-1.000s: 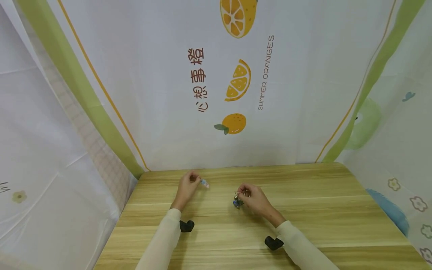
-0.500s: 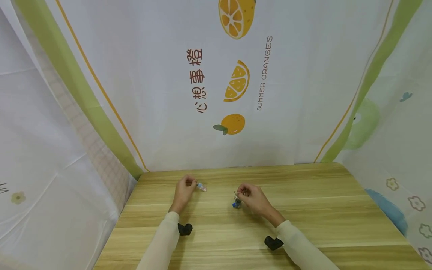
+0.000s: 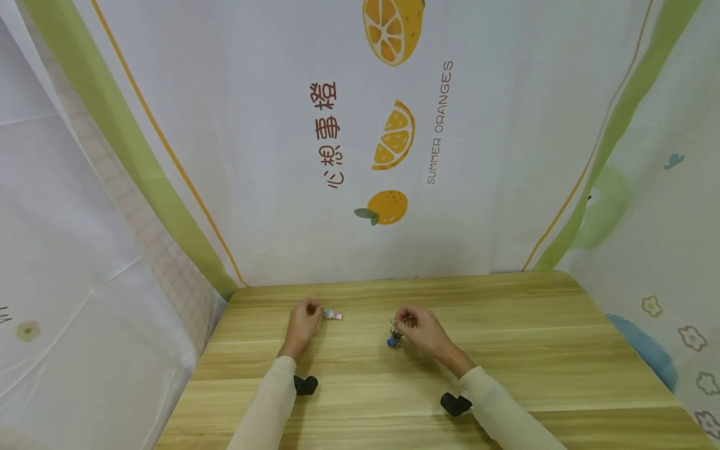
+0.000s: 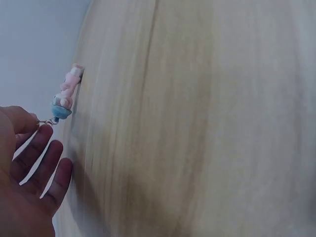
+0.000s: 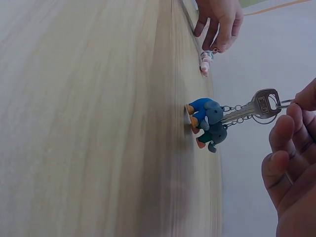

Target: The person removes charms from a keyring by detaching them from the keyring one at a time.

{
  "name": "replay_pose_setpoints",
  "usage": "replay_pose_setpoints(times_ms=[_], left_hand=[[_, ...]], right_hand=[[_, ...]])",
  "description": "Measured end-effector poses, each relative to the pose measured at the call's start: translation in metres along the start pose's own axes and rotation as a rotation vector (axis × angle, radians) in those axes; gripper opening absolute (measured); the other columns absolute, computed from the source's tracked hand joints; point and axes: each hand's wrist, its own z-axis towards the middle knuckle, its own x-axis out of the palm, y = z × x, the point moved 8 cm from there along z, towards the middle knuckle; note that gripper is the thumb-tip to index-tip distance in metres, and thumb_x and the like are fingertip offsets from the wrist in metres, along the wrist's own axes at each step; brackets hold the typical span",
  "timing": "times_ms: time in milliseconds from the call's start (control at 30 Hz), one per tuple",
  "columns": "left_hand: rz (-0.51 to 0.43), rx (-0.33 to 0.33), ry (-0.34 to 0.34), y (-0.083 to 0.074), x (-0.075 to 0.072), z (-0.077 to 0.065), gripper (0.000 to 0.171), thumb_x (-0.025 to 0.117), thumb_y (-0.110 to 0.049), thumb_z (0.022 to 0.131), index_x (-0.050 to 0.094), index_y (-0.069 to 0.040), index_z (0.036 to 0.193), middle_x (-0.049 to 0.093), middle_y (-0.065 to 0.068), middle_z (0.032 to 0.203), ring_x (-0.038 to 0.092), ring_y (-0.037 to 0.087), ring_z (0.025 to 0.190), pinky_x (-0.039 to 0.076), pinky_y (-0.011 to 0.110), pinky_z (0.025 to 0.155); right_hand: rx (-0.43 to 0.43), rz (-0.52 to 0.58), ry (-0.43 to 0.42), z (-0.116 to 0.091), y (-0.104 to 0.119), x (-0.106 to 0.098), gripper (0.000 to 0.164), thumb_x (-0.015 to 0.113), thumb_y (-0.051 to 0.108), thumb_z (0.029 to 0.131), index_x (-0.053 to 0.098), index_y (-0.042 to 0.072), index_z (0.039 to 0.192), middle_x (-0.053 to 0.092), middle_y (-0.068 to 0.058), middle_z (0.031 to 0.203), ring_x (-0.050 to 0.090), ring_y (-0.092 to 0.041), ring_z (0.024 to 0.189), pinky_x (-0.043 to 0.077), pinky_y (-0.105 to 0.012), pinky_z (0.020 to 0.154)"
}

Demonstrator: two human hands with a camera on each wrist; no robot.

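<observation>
The left hand (image 3: 302,324) pinches a metal clasp (image 4: 48,122) between thumb and index finger; its remaining fingers are extended and slightly parted. Attached to this clasp is a pink figurine charm (image 4: 65,94) with a light-blue cap, located over the far left portion of the wood-grain desk (image 3: 506,350), its far end at the surface. The right hand (image 3: 425,333) pinches a key ring (image 5: 285,104) between thumb and index finger, with the other fingers loosely bent. A metal key (image 5: 257,107) and two chains hang from the ring. At the chain ends are two elephant figurines — one in blue (image 5: 202,109), one in dark green (image 5: 204,137) — side by side and touching. Their feet are at or just above the desk; contact cannot be confirmed. The two assemblies are apart, the key set nearer the wearer. A white cloth (image 3: 270,187) with printed oranges stands behind the desk.
</observation>
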Motion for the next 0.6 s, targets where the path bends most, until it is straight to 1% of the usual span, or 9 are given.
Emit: replay_pose_setpoints(times_ms=[167, 300, 467, 600], left_hand=[[0.032, -0.014, -0.019, 0.0059, -0.0008, 0.0006, 0.015, 0.060, -0.003, 0.106, 0.071, 0.004, 0.112, 0.071, 0.021, 0.110, 0.067, 0.033, 0.104, 0.056, 0.049, 0.093], [0.026, -0.017, -0.013, 0.0084, -0.0006, 0.0002, 0.014, 0.060, -0.002, 0.105, 0.070, 0.005, 0.110, 0.071, 0.021, 0.109, 0.066, 0.033, 0.104, 0.056, 0.049, 0.093], [0.021, -0.008, -0.014, 0.0070, -0.0015, 0.0000, 0.014, 0.059, 0.001, 0.104, 0.070, 0.006, 0.110, 0.071, 0.022, 0.109, 0.066, 0.034, 0.104, 0.055, 0.049, 0.092], [0.013, -0.007, -0.017, 0.0013, -0.0014, -0.0014, 0.016, 0.059, -0.001, 0.104, 0.071, 0.005, 0.112, 0.071, 0.021, 0.112, 0.067, 0.034, 0.106, 0.056, 0.046, 0.090]], right_hand=[[-0.004, 0.001, -0.001, -0.0002, 0.0000, 0.0007, 0.007, 0.069, 0.009, 0.102, 0.070, 0.011, 0.095, 0.071, -0.003, 0.088, 0.055, -0.005, 0.062, 0.047, -0.023, 0.052], [-0.005, 0.012, -0.001, -0.0008, 0.0000, 0.0014, 0.007, 0.069, 0.009, 0.102, 0.070, 0.010, 0.095, 0.071, -0.004, 0.088, 0.054, -0.005, 0.061, 0.047, -0.023, 0.051], [-0.014, 0.014, -0.002, -0.0008, 0.0008, 0.0015, 0.007, 0.069, 0.009, 0.102, 0.070, 0.009, 0.095, 0.072, -0.005, 0.088, 0.055, -0.005, 0.061, 0.048, -0.023, 0.052], [-0.018, 0.010, 0.004, 0.0003, 0.0021, 0.0004, 0.007, 0.069, 0.009, 0.102, 0.071, 0.009, 0.095, 0.072, -0.006, 0.087, 0.055, -0.005, 0.061, 0.048, -0.023, 0.051]])
